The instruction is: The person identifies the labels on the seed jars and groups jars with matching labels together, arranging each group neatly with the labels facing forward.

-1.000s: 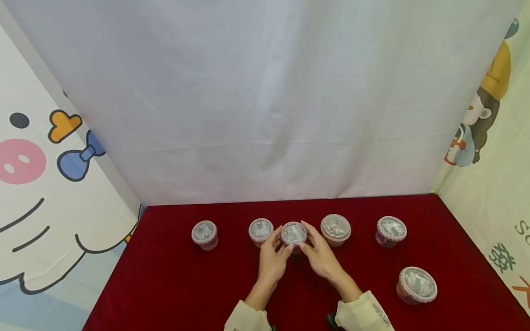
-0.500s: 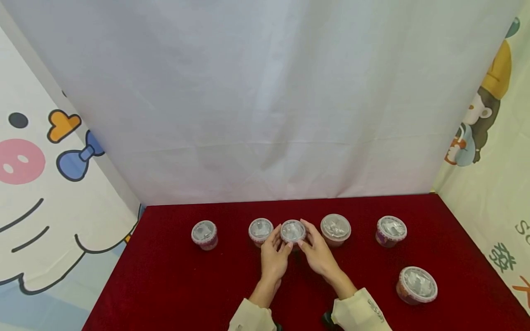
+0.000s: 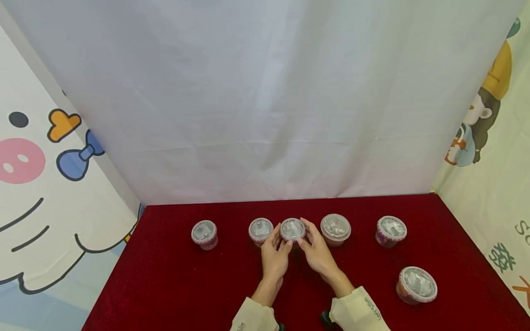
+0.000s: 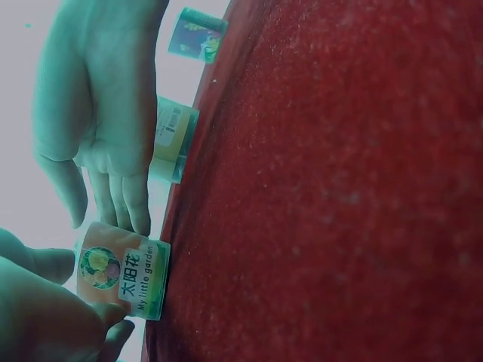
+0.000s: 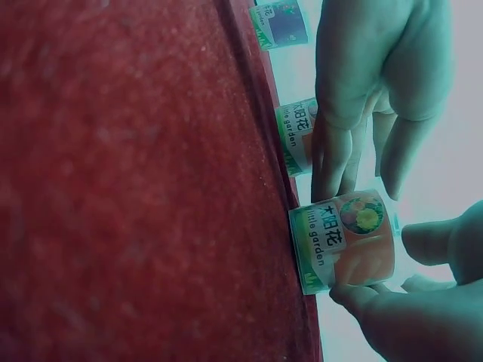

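Observation:
In the head view, a small round plastic tub (image 3: 292,229) with a clear lid stands upright on the red cloth between my hands. Its orange label, printed "My little garden", shows in the left wrist view. My left hand (image 3: 274,262) holds the tub's left side, fingers along the wall and thumb near the front of the lid. From the right, my right hand (image 3: 319,255) holds it in the same way. One tub (image 3: 261,228) sits just beyond my left fingers, and a wider tub (image 3: 336,228) stands close to the right of my right fingers.
The row continues with a tub (image 3: 204,233) at the far left and one (image 3: 391,231) at the right. Another tub (image 3: 416,285) stands nearer on the right. Behind the red-covered table (image 3: 178,285) hangs a pale curtain (image 3: 248,101); printed cloths flank both sides.
The tub between my hands has moved slightly away from me and a touch to the left, both hands going with it. The other tubs have stayed put.

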{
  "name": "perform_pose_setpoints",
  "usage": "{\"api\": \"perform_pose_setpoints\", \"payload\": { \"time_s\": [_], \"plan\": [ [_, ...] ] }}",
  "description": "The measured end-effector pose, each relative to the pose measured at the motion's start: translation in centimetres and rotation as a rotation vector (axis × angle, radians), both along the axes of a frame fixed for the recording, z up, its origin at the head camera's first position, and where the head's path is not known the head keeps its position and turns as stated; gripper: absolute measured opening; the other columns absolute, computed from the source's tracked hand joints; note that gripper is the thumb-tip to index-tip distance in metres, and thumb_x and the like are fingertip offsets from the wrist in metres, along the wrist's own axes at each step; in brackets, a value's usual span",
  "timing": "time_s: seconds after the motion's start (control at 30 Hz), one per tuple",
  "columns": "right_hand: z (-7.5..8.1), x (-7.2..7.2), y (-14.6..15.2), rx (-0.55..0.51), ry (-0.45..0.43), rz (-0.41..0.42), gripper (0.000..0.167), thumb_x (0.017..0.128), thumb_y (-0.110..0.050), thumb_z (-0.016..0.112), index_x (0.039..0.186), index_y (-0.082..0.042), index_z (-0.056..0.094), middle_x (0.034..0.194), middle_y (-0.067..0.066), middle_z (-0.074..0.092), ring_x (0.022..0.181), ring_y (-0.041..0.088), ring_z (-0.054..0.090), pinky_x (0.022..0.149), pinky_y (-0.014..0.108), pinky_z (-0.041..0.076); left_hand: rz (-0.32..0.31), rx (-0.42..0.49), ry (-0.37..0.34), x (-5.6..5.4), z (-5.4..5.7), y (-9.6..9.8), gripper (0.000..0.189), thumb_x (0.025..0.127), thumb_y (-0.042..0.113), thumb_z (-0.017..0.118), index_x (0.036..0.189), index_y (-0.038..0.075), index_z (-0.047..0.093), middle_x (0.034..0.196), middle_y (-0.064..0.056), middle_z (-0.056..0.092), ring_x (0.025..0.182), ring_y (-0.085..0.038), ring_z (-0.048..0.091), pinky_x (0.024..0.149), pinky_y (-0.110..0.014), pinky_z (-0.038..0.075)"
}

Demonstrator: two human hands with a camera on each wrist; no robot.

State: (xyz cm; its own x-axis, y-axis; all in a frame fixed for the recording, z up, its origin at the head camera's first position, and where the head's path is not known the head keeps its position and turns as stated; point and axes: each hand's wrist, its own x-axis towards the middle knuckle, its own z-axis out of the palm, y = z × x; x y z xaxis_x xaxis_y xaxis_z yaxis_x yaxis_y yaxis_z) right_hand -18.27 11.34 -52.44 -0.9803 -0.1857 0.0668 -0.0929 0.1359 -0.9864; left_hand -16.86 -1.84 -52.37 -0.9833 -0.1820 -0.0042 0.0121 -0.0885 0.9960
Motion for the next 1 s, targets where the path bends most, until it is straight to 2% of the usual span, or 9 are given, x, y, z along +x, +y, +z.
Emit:
{"api": "perform_pose_setpoints", "payload": {
  "time_s": [0.2, 0.47, 0.63, 0.8, 1.0],
  "plan": [
    [-0.1, 0.2, 0.0, -0.01, 0.006, 0.001, 0.058, 0.106, 0.01, 0.049, 0.161, 0.007, 0.029, 0.166, 0.033, 0.028, 0.155, 0.049, 0.024, 0.121, 0.064, 0.031, -0.007, -0.011, -0.009, 0.5, 0.1, -0.2, 0.06, 0.098, -0.014, 0.062, 0.155, -0.009, 0.044, 0.157, -0.033, 0.045, 0.147, -0.048, 0.042, 0.118, -0.053, 0.041],
    [0.3, 0.6, 0.3, 0.018, 0.06, -0.01, 0.058, 0.104, 0.013, 0.051, 0.158, 0.012, 0.03, 0.163, 0.037, 0.031, 0.154, 0.052, 0.026, 0.124, 0.064, 0.024, -0.031, -0.032, -0.017, 2.0, 0.7, -0.7, 0.06, 0.099, -0.011, 0.063, 0.156, -0.006, 0.044, 0.157, -0.03, 0.046, 0.145, -0.047, 0.046, 0.116, -0.054, 0.045],
    [1.0, 0.9, 0.7, 0.049, 0.103, -0.006, 0.058, 0.103, 0.013, 0.053, 0.157, 0.013, 0.032, 0.162, 0.038, 0.032, 0.153, 0.053, 0.028, 0.124, 0.065, 0.024, -0.046, -0.046, -0.012, 3.0, 1.0, -1.1, 0.059, 0.1, -0.01, 0.062, 0.156, -0.005, 0.044, 0.156, -0.031, 0.048, 0.143, -0.047, 0.049, 0.114, -0.054, 0.046],
    [1.9, 1.2, 1.4, 0.085, 0.126, 0.006, 0.059, 0.104, 0.01, 0.055, 0.159, 0.008, 0.032, 0.164, 0.035, 0.032, 0.154, 0.051, 0.028, 0.124, 0.062, 0.025, -0.058, -0.055, -0.021, 4.2, 1.1, -1.6, 0.057, 0.101, -0.011, 0.061, 0.156, -0.006, 0.045, 0.154, -0.031, 0.05, 0.139, -0.047, 0.054, 0.11, -0.05, 0.052],
    [3.1, 1.7, 2.5, 0.117, 0.161, 0.009, 0.06, 0.106, 0.006, 0.055, 0.16, 0.007, 0.031, 0.163, 0.034, 0.033, 0.154, 0.05, 0.029, 0.124, 0.061, 0.026, -0.102, -0.01, -0.05, 5.4, 1.3, -1.4, 0.053, 0.103, -0.005, 0.062, 0.153, -0.005, 0.047, 0.153, -0.029, 0.052, 0.137, -0.046, 0.056, 0.105, -0.042, 0.056]
  ]
}}
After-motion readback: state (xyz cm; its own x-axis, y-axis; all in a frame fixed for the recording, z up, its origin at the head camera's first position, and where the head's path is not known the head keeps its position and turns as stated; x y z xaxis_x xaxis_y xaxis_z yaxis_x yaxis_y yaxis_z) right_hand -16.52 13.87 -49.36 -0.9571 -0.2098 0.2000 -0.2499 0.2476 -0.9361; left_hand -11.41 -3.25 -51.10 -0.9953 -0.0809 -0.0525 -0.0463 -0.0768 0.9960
